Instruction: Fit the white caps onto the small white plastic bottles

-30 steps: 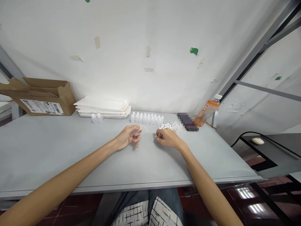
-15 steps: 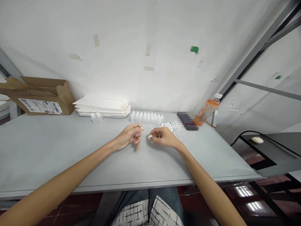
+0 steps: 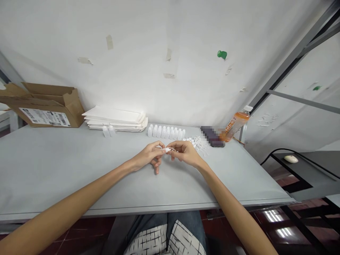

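My left hand and my right hand meet over the middle of the table, both with fingers pinched. Between their fingertips sits a small white plastic piece, with thin curved white strands showing on either side. Fingers partly hide it, so its exact kind is unclear. Behind the hands, small white squeeze bottles stand upright in rows. To the right of them lies a loose pile of small white caps and curly white strips.
Two small bottles with needle tips stand left, before a stack of white envelopes. An open cardboard box is at the far left. At right lie a dark, partly blurred phone-like object and a leaning orange drink bottle.
My two hands have come together; earlier they were apart, each pinching a small white piece. Now the white pieces meet between the fingertips.
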Demonstrator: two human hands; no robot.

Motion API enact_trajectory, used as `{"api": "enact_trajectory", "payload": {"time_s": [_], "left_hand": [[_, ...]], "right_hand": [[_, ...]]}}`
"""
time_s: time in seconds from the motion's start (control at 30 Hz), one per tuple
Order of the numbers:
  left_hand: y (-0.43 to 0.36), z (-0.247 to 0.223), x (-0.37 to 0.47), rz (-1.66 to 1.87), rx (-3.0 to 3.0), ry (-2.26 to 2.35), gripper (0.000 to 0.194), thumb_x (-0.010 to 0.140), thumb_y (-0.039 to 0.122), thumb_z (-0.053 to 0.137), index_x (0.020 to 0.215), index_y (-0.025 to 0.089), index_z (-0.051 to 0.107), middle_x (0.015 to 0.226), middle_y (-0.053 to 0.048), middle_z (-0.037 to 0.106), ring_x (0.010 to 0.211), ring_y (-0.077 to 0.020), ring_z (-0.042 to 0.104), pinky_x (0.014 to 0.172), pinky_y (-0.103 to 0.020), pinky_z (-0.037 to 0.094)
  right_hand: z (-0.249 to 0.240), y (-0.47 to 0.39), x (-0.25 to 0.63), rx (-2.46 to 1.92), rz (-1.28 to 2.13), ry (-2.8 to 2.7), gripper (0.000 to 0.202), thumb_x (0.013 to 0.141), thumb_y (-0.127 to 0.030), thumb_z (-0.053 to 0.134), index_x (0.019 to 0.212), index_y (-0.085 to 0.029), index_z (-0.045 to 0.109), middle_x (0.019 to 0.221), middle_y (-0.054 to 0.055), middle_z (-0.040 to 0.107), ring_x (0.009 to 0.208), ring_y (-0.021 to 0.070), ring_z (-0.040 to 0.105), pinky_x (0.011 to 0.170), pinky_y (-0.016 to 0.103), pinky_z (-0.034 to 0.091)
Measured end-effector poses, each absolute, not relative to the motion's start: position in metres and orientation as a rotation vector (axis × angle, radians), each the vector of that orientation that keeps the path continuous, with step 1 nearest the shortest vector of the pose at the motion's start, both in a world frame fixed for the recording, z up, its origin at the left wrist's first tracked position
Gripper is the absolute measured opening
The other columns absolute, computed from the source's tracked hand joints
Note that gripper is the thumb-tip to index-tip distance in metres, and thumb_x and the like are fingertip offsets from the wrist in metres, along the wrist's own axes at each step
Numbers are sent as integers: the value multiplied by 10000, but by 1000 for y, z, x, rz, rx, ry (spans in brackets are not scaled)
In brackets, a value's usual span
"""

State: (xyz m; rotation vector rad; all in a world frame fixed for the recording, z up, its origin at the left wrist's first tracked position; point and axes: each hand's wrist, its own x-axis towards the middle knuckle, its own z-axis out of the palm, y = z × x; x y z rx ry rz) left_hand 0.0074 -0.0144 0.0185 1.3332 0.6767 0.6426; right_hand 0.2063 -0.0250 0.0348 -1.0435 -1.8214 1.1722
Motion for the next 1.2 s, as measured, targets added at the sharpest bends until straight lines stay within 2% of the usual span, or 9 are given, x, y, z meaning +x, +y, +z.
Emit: {"api": "enact_trajectory", "payload": {"time_s": [0.23,0.4,0.67,0.97,1.2], "left_hand": [[-16,18,5,644,1450,717,193,905,406,474,960,224,441,673,59,412,489,-102,479,441,-301,544],[-17,14,4,702,1569,761,150,911,313,421,1045,249,409,686,63,404,478,-88,429,419,-238,498],[-18,12,3,715,1676,764,167,912,254,391,1079,251,395,710,58,416,462,-72,388,397,-197,447],[-14,21,3,613,1225,668,212,836,278,462,1038,257,401,616,84,335,402,-69,326,299,-185,380],[-10,22,2,568,1120,673,217,814,262,453,1028,259,421,587,83,332,379,-69,281,278,-173,329]], "right_hand": [[32,-23,209,-1062,1164,-1849,288,785,-369,682,958,-141,715,684,23,631,566,117,590,437,204,363],[32,-23,209,-1111,1178,-1842,295,790,-375,672,957,-135,710,667,29,625,580,128,586,440,213,364],[33,-24,210,-1040,1279,-1876,273,836,-396,628,896,-135,679,737,31,621,571,112,594,439,210,373],[31,-23,211,-984,1272,-1846,326,785,-393,690,975,-128,706,740,57,671,618,155,645,450,224,414],[29,-25,208,-1010,1233,-1878,314,807,-402,666,969,-135,705,752,59,675,618,147,639,453,217,418]]}}
